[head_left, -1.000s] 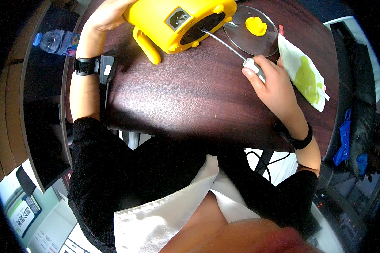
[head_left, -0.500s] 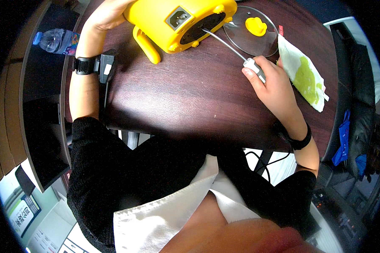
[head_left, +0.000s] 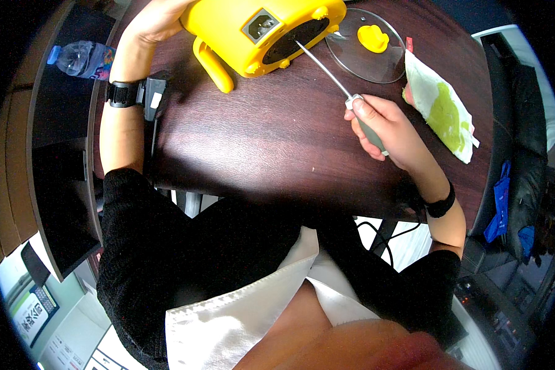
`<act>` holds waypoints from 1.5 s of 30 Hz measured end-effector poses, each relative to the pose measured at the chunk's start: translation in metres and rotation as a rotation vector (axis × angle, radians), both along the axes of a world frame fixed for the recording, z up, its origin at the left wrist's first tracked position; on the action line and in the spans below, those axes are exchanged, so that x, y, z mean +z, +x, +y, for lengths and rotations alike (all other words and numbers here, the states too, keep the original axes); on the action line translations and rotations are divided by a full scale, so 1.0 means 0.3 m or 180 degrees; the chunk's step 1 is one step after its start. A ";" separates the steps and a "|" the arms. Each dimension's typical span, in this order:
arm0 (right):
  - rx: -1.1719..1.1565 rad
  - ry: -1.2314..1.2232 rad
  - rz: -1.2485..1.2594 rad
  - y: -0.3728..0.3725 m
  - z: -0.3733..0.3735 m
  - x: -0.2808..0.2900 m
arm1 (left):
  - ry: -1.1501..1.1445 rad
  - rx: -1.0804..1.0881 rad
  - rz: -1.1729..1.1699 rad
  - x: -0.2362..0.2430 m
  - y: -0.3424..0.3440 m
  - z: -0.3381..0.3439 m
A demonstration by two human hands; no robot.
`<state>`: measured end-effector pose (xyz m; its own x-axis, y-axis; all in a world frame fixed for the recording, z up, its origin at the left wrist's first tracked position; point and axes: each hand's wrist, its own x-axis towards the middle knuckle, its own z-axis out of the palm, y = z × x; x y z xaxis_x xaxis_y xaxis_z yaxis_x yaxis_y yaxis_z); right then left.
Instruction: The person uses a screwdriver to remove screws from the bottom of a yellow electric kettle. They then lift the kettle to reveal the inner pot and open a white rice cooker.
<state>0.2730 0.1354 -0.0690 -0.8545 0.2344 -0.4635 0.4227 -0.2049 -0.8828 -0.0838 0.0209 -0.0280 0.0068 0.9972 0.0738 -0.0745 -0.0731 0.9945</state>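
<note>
Screwdriver [head_left: 336, 81] held in closed R hand [head_left: 390, 126], tip at blk base [head_left: 282, 50] of tipped ylw appliance [head_left: 228, 34], touched by L hand [head_left: 157, 21] (cropped; opening can't be judged).

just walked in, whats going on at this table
The person's left hand is on a yellow pot, whose underside faces them. Their right hand grips a screwdriver, its tip at the pot's black base. A glass lid and a green-and-white packet lie to the right.
</note>
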 end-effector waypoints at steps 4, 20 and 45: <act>-0.0017 -0.2048 0.0052 -0.003 0.008 -0.012 | -0.0002 -0.0009 0.0023 0.004 0.002 0.002; -0.0135 0.4323 0.0607 0.040 -0.014 -0.017 | 0.0028 -0.0068 0.0134 0.013 0.023 0.004; -0.0435 0.5661 0.0331 0.011 -0.026 0.043 | 0.0043 -0.0077 -0.0018 0.022 0.036 0.009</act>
<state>0.2764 0.1275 -0.0562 -0.7945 0.4075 0.4502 0.4195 0.9044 -0.0782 -0.0730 0.0236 -0.0216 0.0304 0.9957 0.0875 -0.0820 -0.0848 0.9930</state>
